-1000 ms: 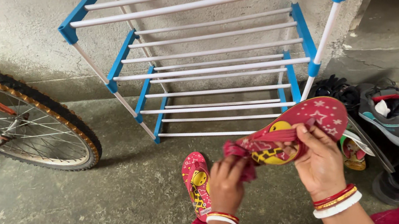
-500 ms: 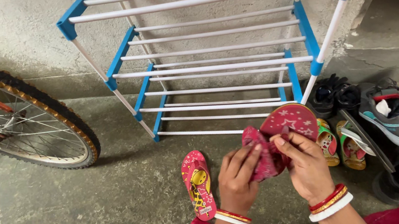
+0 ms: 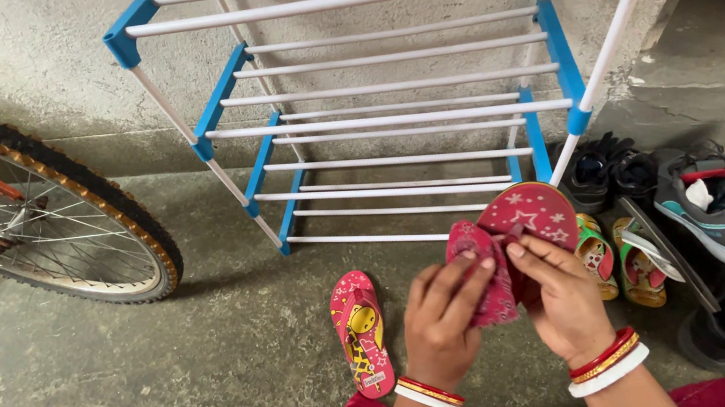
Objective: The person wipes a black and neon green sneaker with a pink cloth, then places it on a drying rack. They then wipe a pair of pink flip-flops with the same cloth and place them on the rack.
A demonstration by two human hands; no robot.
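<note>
The floor (image 3: 123, 379) is rough grey concrete, and behind it stands a grey plaster wall (image 3: 15, 82). Against the wall there is a shoe rack (image 3: 385, 96) with blue corners and white bars; its lower shelves carry nothing. On the left, a bicycle wheel (image 3: 42, 211) with an orange-edged tyre leans into view. On the right, grey sneakers (image 3: 722, 205), black shoes (image 3: 608, 169) and a pair of small green sandals (image 3: 616, 258) lie on the floor, close together.

Both hands are raised in front of the rack, above the floor, with bangles on the wrists. The right hand (image 3: 565, 298) grips a pink slipper (image 3: 530, 218) with white stars, its sole turned up and toward the rack. The left hand (image 3: 441, 325) is closed on a pink cloth (image 3: 486, 276) and presses it against the slipper, fingers touching the fingers of the other hand. The second slipper (image 3: 360, 331) of the same kind lies flat on the floor, just left of the left hand.
</note>
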